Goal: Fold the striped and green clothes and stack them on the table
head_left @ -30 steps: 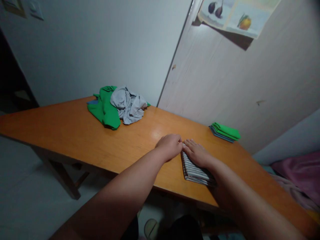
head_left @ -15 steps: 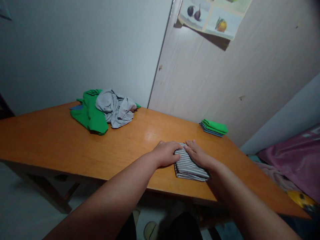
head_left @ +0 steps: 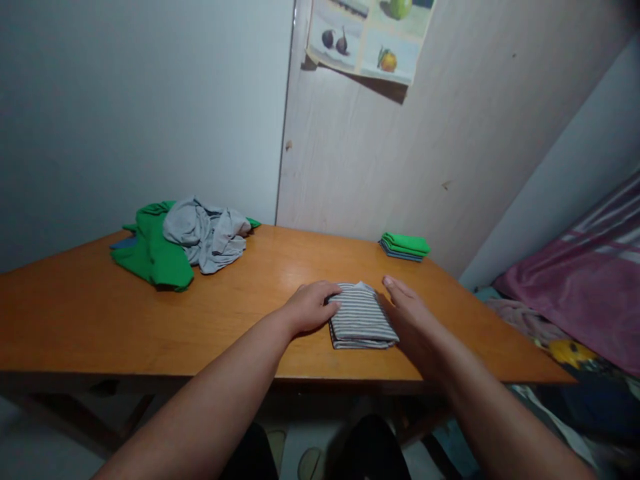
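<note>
Nearest to the camera, 2 bare forearms reach forward over the near edge of a wooden table (head_left: 100, 320). Between the 2 hands, close to this near edge and a little right of the middle of the table, lies a folded striped cloth (head_left: 359, 319), grey and white. It lies flat and looks almost square, so I cannot tell its long axis for sure. Its stripes run from side to side, and the stacked layers of the fold show along the near edge. The far end looks slightly narrower than the near end.

The left hand (head_left: 309, 308) rests on the table at the left side of the cloth. Its fingers are bent and the tips lie on the far left corner; if the thumb pinches the cloth from below, I cannot tell. The right hand (head_left: 410, 317) lies just beside the right edge, flat, with the fingers straight, close together and pointing away from the person. It clasps nothing.

Farther away, at the back left of the table, a crumpled green cloth (head_left: 155, 257) lies with a crumpled grey cloth (head_left: 205, 233) partly on top of it. At the back right corner sits a small folded stack (head_left: 406, 244), green on top. Behind it stands a pale wooden wall panel (head_left: 360, 153) with a fruit poster (head_left: 367, 37). At the right is a purple blanket (head_left: 580, 273).
</note>
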`<action>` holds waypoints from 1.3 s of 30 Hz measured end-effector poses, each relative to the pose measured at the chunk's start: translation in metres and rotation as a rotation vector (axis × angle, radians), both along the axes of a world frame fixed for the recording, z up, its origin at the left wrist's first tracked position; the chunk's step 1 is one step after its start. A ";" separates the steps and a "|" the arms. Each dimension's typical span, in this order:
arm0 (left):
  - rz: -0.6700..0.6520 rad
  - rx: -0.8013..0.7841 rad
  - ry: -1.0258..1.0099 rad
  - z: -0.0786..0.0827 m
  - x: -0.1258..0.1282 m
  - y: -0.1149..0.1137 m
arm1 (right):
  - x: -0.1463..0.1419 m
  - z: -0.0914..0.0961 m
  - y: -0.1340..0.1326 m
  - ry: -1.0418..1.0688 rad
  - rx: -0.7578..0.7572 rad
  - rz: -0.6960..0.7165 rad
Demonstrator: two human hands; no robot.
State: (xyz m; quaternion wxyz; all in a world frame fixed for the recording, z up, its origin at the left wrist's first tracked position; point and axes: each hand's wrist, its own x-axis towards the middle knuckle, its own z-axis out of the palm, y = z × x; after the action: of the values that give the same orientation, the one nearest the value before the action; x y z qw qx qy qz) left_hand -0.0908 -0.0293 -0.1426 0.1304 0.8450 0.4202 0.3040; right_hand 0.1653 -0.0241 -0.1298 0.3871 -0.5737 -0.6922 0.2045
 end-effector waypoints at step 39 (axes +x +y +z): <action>0.173 -0.104 0.096 0.017 0.010 -0.010 | 0.024 -0.062 -0.163 0.816 -0.373 -0.001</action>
State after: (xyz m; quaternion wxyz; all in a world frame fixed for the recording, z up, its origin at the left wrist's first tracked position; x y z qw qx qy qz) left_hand -0.0809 -0.0390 -0.1259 0.1272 0.8111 0.5128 0.2510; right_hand 0.1893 -0.1875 -0.1921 0.5186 -0.5062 -0.4339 0.5354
